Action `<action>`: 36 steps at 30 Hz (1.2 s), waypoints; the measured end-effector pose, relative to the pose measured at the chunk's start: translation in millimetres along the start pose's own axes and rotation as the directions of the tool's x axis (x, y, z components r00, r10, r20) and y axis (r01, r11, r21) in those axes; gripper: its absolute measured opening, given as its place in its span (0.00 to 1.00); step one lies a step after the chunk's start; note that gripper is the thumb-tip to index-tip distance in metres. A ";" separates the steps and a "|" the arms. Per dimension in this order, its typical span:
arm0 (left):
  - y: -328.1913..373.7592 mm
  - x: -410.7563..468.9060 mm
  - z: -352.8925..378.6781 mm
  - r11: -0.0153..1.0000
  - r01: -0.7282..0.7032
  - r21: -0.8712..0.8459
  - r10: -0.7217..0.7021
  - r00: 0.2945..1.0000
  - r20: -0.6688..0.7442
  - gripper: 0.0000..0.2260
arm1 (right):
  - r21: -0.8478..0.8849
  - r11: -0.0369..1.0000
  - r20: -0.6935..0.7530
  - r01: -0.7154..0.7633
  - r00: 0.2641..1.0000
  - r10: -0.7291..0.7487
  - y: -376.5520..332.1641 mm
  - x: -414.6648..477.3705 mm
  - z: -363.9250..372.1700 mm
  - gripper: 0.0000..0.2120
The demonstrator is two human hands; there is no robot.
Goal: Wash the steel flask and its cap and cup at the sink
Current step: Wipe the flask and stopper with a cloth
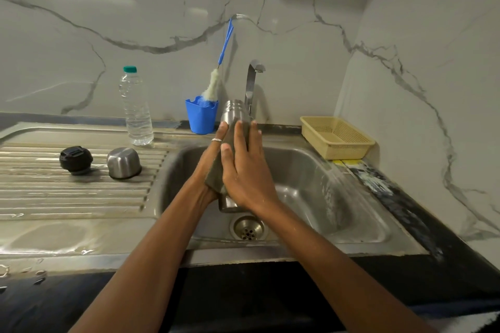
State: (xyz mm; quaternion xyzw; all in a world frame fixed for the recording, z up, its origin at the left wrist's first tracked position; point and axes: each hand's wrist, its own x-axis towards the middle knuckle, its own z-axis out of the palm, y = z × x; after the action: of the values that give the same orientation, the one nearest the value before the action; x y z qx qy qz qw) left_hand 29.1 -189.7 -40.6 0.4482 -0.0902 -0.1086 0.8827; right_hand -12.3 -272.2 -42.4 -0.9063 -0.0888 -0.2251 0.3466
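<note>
The steel flask [234, 112] stands upright over the sink basin [303, 170], its open neck at the top. My left hand [213, 162] holds it from the left side. A grey scrub pad [216, 184] lies against the flask's body, and my right hand [243, 167] presses it there with fingers straight, pointing up. On the ribbed drainboard [54, 197] to the left sit the black cap [75, 160] and the steel cup [124, 163], which is upside down.
A tap [253, 81] rises behind the flask. A blue holder [201, 119] with a bottle brush [213, 84] and a clear water bottle [136, 111] stand at the back. A beige basket [338, 138] sits at the sink's right. The drain [247, 227] lies below the flask.
</note>
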 end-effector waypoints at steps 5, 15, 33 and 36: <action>0.9 -3.6 2.9 0.993 0.075 0.096 -0.073 0.997 -0.016 0.16 | 0.048 0.999 -0.069 0.020 0.997 -0.017 -1.7 60.9 -16.9 0.25; 6.5 3.3 -1.3 0.991 0.102 0.085 -0.105 0.994 0.033 0.26 | 0.306 0.920 0.141 -0.245 0.967 0.211 3.2 -7.4 1.6 0.34; -5.4 -5.3 8.8 0.972 0.144 0.188 -0.146 0.989 -0.003 0.27 | 0.357 0.905 0.010 -0.233 0.969 0.245 5.6 47.3 -14.6 0.30; -1.6 7.3 -6.0 0.988 0.100 0.115 -0.090 0.992 -0.084 0.28 | 0.357 0.893 0.098 -0.273 0.962 0.254 8.1 10.6 3.9 0.35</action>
State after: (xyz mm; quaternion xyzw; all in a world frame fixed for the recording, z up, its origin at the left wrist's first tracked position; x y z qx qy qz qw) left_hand 37.5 -188.0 -45.0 0.5078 -0.0401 -0.1273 0.8511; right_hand 1.0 -275.6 -44.8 -0.8341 -0.0142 -0.1331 0.5351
